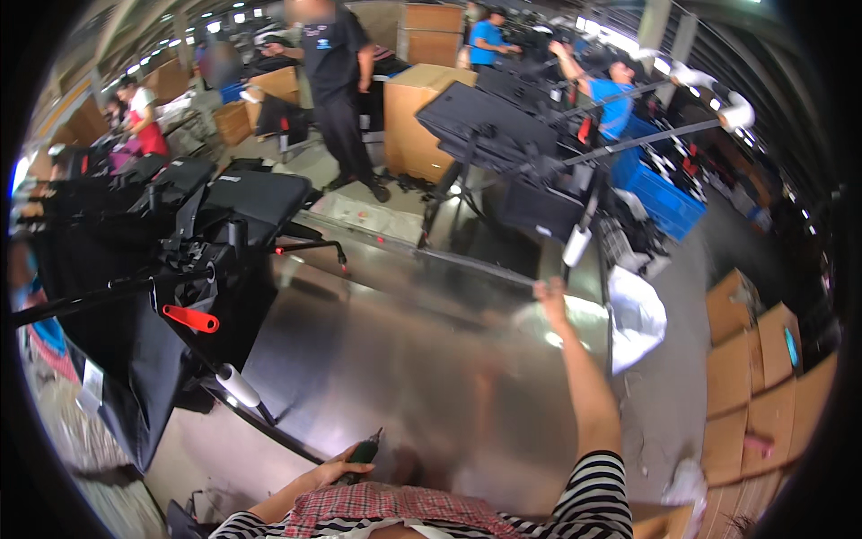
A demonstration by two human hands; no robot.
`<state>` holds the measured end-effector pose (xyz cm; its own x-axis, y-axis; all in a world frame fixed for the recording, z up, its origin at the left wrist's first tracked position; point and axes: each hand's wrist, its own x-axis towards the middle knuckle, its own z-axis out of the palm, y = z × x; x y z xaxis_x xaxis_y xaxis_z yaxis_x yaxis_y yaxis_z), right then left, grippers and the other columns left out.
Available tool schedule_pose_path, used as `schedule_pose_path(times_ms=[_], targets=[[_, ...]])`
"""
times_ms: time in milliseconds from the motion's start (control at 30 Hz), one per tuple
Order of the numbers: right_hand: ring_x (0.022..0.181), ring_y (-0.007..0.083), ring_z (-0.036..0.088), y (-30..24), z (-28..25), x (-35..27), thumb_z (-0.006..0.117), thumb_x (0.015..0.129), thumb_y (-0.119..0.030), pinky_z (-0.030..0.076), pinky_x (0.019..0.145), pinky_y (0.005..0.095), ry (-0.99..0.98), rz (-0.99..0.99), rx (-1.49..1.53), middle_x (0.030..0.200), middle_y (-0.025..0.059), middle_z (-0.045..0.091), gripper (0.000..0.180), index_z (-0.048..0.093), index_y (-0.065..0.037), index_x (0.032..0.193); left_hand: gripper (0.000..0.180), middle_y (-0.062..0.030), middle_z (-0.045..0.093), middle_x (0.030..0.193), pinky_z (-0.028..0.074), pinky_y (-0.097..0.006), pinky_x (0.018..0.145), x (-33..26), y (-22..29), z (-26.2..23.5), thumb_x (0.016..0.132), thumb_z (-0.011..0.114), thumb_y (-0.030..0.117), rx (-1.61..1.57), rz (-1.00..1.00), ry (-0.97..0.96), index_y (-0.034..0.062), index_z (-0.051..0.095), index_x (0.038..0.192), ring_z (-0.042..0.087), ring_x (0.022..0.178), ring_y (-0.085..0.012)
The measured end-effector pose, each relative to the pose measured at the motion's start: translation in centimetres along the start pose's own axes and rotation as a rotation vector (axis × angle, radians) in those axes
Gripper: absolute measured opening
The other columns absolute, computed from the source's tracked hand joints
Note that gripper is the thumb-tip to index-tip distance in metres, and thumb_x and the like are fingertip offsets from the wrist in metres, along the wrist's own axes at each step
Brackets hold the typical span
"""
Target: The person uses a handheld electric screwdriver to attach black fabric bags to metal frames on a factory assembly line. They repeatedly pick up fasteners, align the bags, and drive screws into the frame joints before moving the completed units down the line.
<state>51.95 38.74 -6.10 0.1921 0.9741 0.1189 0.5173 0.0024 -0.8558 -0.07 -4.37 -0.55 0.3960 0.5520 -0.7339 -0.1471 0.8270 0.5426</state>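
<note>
Close to my body, my left hand is closed around a green power screwdriver, its dark bit tilted up over the near edge of the metal table. My right arm stretches far forward across the tabletop. At its end my right hand is by the table's far edge, beside a black tube with a white sleeve; its fingers are blurred, and whether they touch the edge is unclear. A black fabric-and-tube frame with a red lever lies over the table's left end.
Another black padded frame stands beyond the table. A white bag hangs at the right edge, near a blue crate. Stacked cartons line the right side. A person in black stands ahead; others work farther back.
</note>
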Motion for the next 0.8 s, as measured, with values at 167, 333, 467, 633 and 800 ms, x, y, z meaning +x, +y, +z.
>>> schedule_pose_path(times_ms=[167, 333, 467, 633, 800], targets=[[0.132, 0.0371, 0.048, -5.9, -9.6, 19.3, 0.059, 0.096, -0.052, 0.036, 0.111, 0.0418, 0.583, -0.308, -0.004, 0.141, 0.0293, 0.048, 0.078, 0.040, 0.007, 0.143, 0.079, -0.0029, 0.057, 0.101, 0.046, -0.025, 0.077, 1.8, 0.2, 0.2, 0.084, 0.081, 0.026, -0.016, -0.025, 0.114, 0.0128, 0.037, 0.148, 0.056, 0.091, -0.0115], [0.076, 0.0164, 0.058, -10.4, -10.4, 22.2, 0.045, 0.104, -0.049, 0.048, 0.071, 0.0298, 0.208, -0.248, 0.277, 0.085, 0.0090, 0.061, 0.051, 0.059, 0.000, 0.101, 0.077, -0.0024, 0.058, 0.099, 0.046, -0.026, 0.078, -0.6, 2.7, 3.1, 0.084, 0.081, 0.030, -0.050, -0.058, 0.262, 0.0118, 0.040, 0.146, 0.056, 0.091, -0.0111], [0.063, 0.0136, 0.054, -15.0, -8.7, 11.6, 0.041, 0.108, -0.036, 0.045, 0.060, 0.0302, 0.163, -0.422, 0.145, 0.071, 0.0040, 0.057, 0.041, 0.054, -0.002, 0.089, 0.076, -0.0021, 0.059, 0.103, 0.046, -0.027, 0.080, 0.7, -0.2, 0.4, 0.083, 0.081, 0.031, -0.064, -0.017, 0.179, 0.0123, 0.042, 0.145, 0.056, 0.094, -0.0115], [0.069, 0.0178, 0.062, -21.7, -4.5, -6.2, 0.044, 0.106, -0.021, 0.048, 0.066, 0.0336, 0.100, -0.562, -0.045, 0.075, 0.0081, 0.062, 0.026, 0.055, 0.000, 0.096, 0.077, -0.0032, 0.056, 0.112, 0.045, -0.026, 0.084, -0.4, 0.2, -0.1, 0.082, 0.082, 0.030, -0.078, -0.026, 0.068, 0.0114, 0.043, 0.145, 0.054, 0.101, -0.0121], [0.070, 0.0313, 0.067, -30.8, 2.2, -18.5, 0.052, 0.102, -0.022, 0.050, 0.065, 0.0408, 0.030, -0.600, -0.075, 0.074, 0.0149, 0.066, 0.023, 0.058, 0.000, 0.098, 0.079, -0.0030, 0.055, 0.096, 0.046, -0.026, 0.069, -4.3, -0.7, -0.8, 0.083, 0.081, 0.030, 0.001, 0.121, -0.012, 0.0135, 0.038, 0.147, 0.056, 0.079, -0.0118]])
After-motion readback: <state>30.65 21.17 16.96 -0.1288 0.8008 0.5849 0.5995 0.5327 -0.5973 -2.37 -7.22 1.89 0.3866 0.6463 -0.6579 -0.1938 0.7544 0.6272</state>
